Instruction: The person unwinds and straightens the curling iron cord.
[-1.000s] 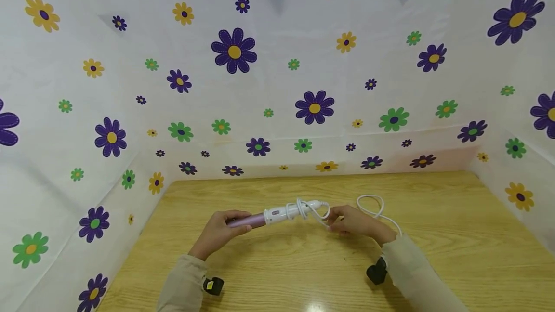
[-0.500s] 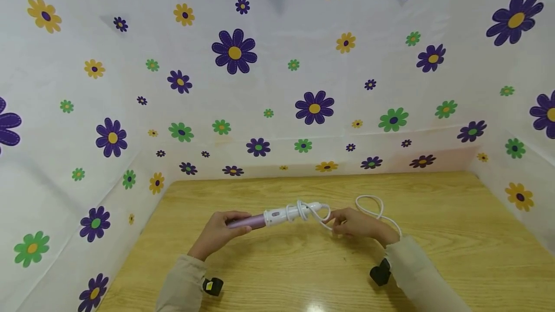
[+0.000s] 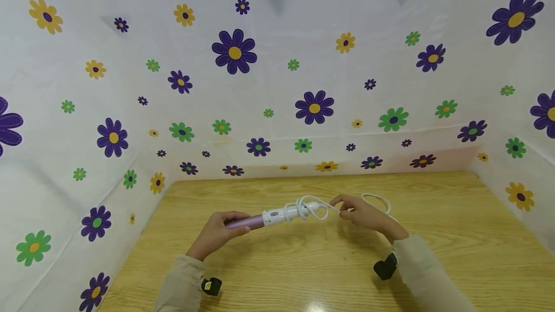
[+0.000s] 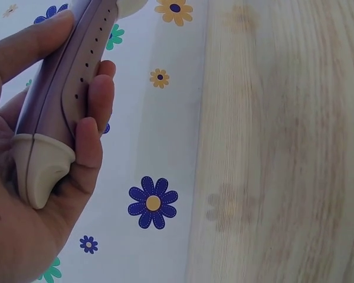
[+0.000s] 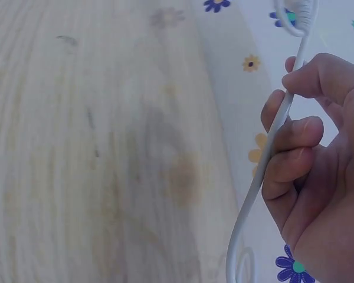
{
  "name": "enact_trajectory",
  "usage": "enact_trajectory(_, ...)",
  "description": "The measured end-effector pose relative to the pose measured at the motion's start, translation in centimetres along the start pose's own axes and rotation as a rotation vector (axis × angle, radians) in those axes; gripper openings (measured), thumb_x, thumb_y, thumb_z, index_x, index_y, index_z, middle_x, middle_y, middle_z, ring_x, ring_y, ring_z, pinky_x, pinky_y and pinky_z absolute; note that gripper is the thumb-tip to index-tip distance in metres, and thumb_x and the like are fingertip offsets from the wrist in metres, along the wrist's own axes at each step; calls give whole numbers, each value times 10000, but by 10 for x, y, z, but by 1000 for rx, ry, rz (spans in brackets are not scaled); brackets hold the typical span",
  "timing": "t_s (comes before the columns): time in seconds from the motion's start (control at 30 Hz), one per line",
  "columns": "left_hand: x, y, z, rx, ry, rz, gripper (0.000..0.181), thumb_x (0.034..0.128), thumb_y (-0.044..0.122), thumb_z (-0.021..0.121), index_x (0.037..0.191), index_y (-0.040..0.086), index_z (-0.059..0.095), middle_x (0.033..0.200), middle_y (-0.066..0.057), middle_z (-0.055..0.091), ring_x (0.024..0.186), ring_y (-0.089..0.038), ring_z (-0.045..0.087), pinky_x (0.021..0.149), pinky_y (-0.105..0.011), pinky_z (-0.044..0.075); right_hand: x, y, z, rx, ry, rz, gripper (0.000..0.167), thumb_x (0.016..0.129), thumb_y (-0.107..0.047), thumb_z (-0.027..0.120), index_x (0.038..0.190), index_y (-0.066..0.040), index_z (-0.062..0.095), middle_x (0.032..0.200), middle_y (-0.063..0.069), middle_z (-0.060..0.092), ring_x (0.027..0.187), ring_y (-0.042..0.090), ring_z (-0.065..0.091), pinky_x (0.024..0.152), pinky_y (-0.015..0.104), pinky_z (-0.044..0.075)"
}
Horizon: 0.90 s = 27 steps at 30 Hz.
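My left hand (image 3: 218, 232) grips the pinkish-purple barrel of a hair straightener (image 3: 247, 222). In the left wrist view, the fingers curl round the barrel (image 4: 76, 76), which has a row of small dark holes and a cream tip (image 4: 41, 168) lying against the palm. White cord loops round the straightener's white handle (image 3: 275, 215), which points right and slightly up above the table. My right hand (image 3: 362, 213) pinches the white cord (image 5: 289, 97) between thumb and forefinger, just beyond the handle's end. In the right wrist view the cord runs down past the other curled fingers.
A wood-grain table (image 3: 303, 264) lies under both hands. A loose loop of cord (image 3: 377, 196) lies behind the right hand. White flower-printed sheeting (image 3: 277, 85) surrounds the table at the back and sides. Black wrist cameras (image 3: 386, 267) hang below the sleeves.
My right hand has moved up and right, drawing the cord from the handle's end with it; the cord's loop at the handle has shifted upward. The left hand and straightener have barely moved.
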State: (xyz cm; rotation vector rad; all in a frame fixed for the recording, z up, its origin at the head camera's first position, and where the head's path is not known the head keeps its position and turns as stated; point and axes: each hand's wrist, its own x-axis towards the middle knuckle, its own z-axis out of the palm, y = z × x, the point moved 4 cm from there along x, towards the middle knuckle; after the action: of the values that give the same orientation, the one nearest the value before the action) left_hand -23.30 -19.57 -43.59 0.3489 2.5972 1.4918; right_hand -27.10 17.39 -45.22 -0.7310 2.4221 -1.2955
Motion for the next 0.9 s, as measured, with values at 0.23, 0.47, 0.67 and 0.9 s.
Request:
enact_trajectory(0.23,1,-2,1,16,16,-5,380,805,311,784,1126,120,719,1145,-139,679,874,-195,600,732,-314,491,-9,-13,-10,18,23,1,290,988,-112,479,1271,-63,522,925,198,564,507,52,329,482,227,345)
enact_trajectory(0.47,1,-4,0,27,63,-22,349,807,308,782,1114,150,727,1145,-127,684,874,-182,606,729,-302,491,-21,-18,-16,8,-13,-32,271,990,-90,495,1241,5,529,901,193,535,510,46,338,491,229,353)
enact_trajectory(0.67,0,-6,-5,23,99,-26,343,804,292,787,1110,149,729,1135,-126,688,866,-180,601,728,-299,488,-32,-7,-23,11,-51,-26,281,988,-68,488,1240,51,520,844,146,518,517,46,335,497,248,350)
enact_trajectory(0.9,-2,-6,-9,12,108,-40,370,804,294,787,1131,135,720,1136,-139,687,868,-185,606,726,-294,493,-36,8,-35,-60,-3,23,259,968,-74,520,1203,26,561,847,114,535,572,73,414,532,242,401)
